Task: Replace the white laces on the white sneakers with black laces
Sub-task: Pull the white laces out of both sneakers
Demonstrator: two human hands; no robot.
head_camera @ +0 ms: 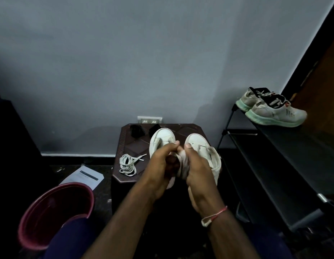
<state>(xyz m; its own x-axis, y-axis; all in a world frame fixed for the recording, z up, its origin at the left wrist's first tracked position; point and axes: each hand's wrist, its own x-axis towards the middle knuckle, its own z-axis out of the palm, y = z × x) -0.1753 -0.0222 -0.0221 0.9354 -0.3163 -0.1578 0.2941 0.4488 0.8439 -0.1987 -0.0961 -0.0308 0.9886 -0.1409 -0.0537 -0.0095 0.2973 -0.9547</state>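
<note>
Two white sneakers stand toes-away on a dark brown stool [125,144]: the left sneaker [162,136] and the right sneaker [201,143]. Both my hands meet in front of them around a bundle of white lace [182,165]. My left hand [162,165] grips the bundle from the left and my right hand [198,171] grips it from the right, thumbs on top. Another white lace [127,165] lies coiled on the stool's left side. Two black lace bundles [137,130] [154,128] sit at the stool's back edge.
A pink bucket [56,212] stands on the floor at lower left, with a sheet of paper [84,176] beyond it. A dark shoe rack [278,156] on the right carries a pair of grey-green running shoes [270,109]. A wall socket [149,120] sits behind the stool.
</note>
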